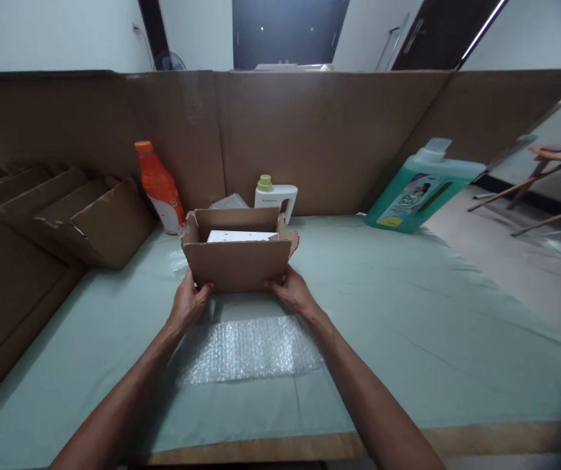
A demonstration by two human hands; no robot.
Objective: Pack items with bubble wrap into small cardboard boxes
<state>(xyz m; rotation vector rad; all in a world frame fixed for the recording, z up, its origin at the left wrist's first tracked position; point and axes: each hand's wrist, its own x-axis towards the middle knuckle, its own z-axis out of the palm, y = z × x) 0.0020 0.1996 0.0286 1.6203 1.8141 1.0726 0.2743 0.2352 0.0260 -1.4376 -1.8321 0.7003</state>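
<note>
A small open cardboard box (239, 267) is held between my two hands over the cloth-covered table. My left hand (190, 303) grips its lower left corner, thumb on the front face. At the lower right corner my right hand (293, 292) grips it the same way; the other fingers of both hands are mostly hidden. Inside the box a white item (241, 236) shows just above the front edge. Nearer to me, a flat sheet of bubble wrap (251, 349) lies between my forearms.
An orange bottle (160, 186), a white bottle with a green cap (274, 194) and a large green jug (422, 189) stand along a cardboard wall (334, 137). Several cardboard boxes (109, 225) sit at the left. A wooden stool (554, 160) is beyond the table's right side.
</note>
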